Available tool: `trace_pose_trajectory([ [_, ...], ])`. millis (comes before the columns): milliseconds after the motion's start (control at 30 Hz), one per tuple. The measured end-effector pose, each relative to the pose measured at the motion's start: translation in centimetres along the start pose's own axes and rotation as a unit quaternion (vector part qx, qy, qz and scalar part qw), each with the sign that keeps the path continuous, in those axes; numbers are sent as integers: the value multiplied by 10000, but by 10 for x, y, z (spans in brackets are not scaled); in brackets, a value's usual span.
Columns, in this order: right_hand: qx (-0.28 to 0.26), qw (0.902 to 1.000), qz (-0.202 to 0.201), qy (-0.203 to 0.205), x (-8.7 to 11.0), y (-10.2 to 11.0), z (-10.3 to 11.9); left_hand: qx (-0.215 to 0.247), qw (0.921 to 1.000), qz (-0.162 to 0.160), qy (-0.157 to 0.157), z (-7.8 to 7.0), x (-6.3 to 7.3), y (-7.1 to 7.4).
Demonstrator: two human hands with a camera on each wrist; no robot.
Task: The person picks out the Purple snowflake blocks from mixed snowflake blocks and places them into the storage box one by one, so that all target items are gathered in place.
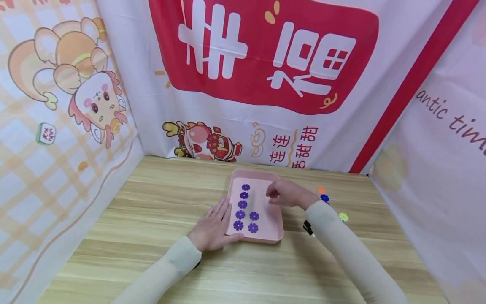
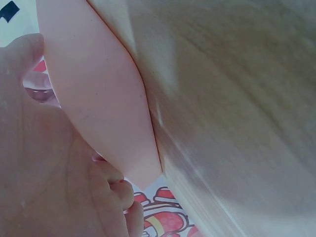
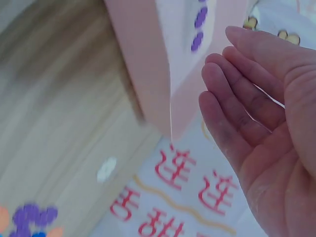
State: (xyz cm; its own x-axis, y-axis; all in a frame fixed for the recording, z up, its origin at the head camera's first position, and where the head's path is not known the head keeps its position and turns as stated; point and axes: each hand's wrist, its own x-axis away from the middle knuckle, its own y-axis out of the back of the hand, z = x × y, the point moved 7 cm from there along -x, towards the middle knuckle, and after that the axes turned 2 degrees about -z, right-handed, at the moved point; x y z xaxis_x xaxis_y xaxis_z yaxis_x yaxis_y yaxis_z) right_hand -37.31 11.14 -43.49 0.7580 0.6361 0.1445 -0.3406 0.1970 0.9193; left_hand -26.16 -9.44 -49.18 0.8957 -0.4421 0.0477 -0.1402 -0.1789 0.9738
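A pink tray (image 1: 270,223) lies on the table. Inside it, flower-shaped purple plastic discs (image 1: 242,204) form a long column on the left and a short column of two beside it. My left hand (image 1: 211,227) rests against the tray's left rim, fingers extended and thumb at the near corner; the left wrist view shows the palm along the tray wall (image 2: 98,84). Over the tray's right side hovers my right hand (image 1: 286,194). In the right wrist view its fingers (image 3: 222,123) are loosely bent, with no disc visible between them. Faint pale shapes by that hand are unclear.
Right of the tray, partly behind the right forearm, lie loose discs: an orange one (image 1: 321,191), a blue one (image 1: 324,197) and a yellow-green one (image 1: 343,217). A white disc (image 3: 106,170) lies on the wooden table (image 1: 159,211). Printed cloth walls enclose the back and sides.
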Motion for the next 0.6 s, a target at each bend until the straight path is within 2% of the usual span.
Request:
trace_pose_trajectory([
  [133,53,9997,-230,-37,17,18,-19,26,10000,20,8,-1,0,0],
  [300,-50,9987,-315,-408,41,35,-51,36,10000,-1,-17,-2,1,2],
  [500,-39,9964,-388,-752,75,48,-87,126,9999,-20,-33,-1,2,1],
  [600,55,9963,-466,-717,91,51,-103,141,9999,-18,-29,-1,2,2],
])
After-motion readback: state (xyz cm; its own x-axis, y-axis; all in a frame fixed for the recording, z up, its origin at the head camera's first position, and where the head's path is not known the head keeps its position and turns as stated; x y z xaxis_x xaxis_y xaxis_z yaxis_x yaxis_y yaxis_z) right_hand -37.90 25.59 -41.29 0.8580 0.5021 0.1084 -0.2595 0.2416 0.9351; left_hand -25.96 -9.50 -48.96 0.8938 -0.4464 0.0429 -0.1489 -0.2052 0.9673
